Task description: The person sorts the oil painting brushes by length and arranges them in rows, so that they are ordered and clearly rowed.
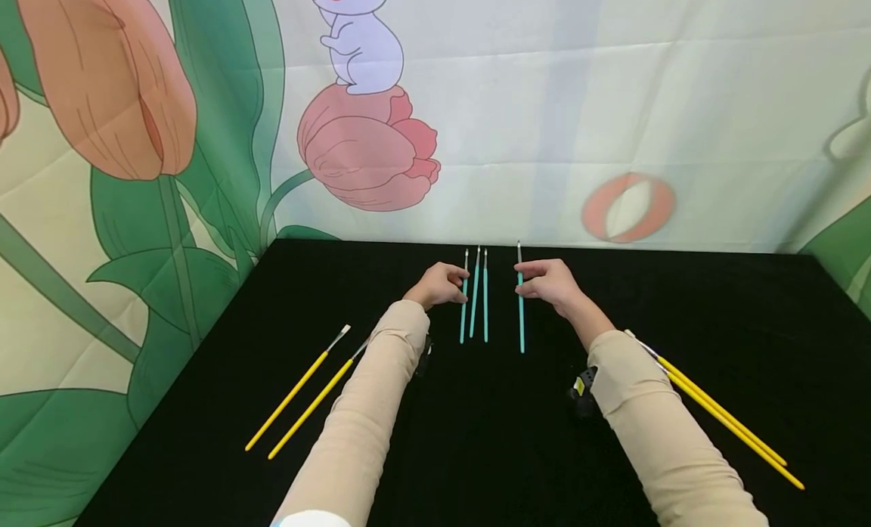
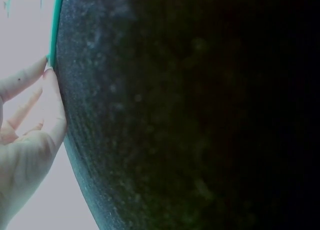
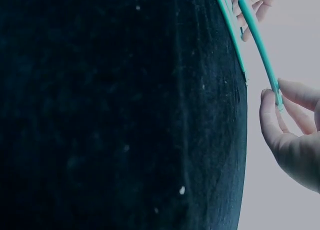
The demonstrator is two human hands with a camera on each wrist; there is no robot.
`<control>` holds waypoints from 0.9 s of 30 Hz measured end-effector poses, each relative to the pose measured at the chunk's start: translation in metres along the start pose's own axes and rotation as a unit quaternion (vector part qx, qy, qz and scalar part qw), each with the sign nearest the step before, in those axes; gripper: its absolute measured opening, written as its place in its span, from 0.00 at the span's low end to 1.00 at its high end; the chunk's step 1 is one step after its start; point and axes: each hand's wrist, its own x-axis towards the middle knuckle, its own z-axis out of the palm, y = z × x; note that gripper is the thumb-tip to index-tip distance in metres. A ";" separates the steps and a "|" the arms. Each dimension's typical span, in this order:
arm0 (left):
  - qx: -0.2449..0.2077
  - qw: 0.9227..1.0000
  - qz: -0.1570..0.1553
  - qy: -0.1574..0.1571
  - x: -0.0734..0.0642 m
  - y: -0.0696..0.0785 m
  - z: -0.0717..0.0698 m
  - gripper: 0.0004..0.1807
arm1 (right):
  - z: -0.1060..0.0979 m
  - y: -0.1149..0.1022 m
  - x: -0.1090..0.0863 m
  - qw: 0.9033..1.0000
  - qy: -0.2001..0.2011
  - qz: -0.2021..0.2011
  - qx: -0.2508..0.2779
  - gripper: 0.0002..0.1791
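Thumb and fingers of my left hand (image 1: pixel 438 285) pinch the leftmost thin turquoise paintbrush (image 1: pixel 463 324) near the back of the black table. The left wrist view shows the fingertips meeting at its turquoise handle (image 2: pixel 55 32). Two similar paintbrushes, one slightly slanted (image 1: pixel 474 308) and one straighter (image 1: pixel 486 308), lie just to the right of it. Across a small gap, my right hand (image 1: pixel 553 283) pinches another turquoise paintbrush (image 1: pixel 522 323), its bristles pointing away from me. In the right wrist view this handle (image 3: pixel 260 44) appears raised off the black surface.
Two yellow-handled paintbrushes lie slanted at left, the outer one (image 1: pixel 289 398) and the inner one (image 1: pixel 309 412) partly under my left sleeve. Two more yellow paintbrushes (image 1: pixel 731 417) lie close together by my right sleeve. A printed cloth (image 1: pixel 510 134) hangs behind the black table (image 1: pixel 490 436).
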 end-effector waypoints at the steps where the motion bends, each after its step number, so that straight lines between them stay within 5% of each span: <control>1: 0.003 1.000 0.001 0.001 0.000 0.000 0.000 0.28 | 0.001 0.000 0.001 1.000 -0.001 0.001 0.001 0.26; 27: -0.021 1.000 -0.008 -0.004 0.002 0.001 0.000 0.28 | 0.020 -0.005 0.028 0.999 0.008 0.017 -0.050 0.26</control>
